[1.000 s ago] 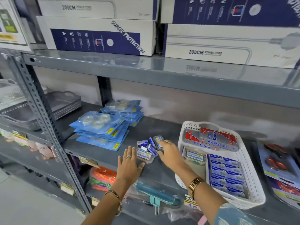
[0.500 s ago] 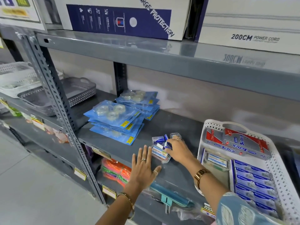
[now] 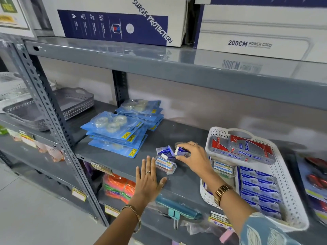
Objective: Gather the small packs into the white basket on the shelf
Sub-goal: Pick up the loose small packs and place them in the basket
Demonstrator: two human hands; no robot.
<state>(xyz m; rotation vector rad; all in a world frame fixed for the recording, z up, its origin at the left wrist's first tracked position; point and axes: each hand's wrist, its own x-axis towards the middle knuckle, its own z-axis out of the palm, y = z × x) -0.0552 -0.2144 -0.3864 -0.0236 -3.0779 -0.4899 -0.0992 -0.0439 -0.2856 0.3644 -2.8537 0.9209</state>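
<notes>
Pinching one small blue pack (image 3: 182, 150) by its short ends, the right hand (image 3: 193, 157) held it just above the loose packs (image 3: 165, 156) on the shelf (image 3: 184, 181) left of the white basket (image 3: 290, 188); left hand (image 3: 147, 181) flat, empty; packs judged light, stiff, slippery

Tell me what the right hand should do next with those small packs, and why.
Probably lift the blue pack and carry it right into the white basket. The right hand has its fingers closed on it, the basket sits beside that hand, and other packs lie on the shelf.
</notes>
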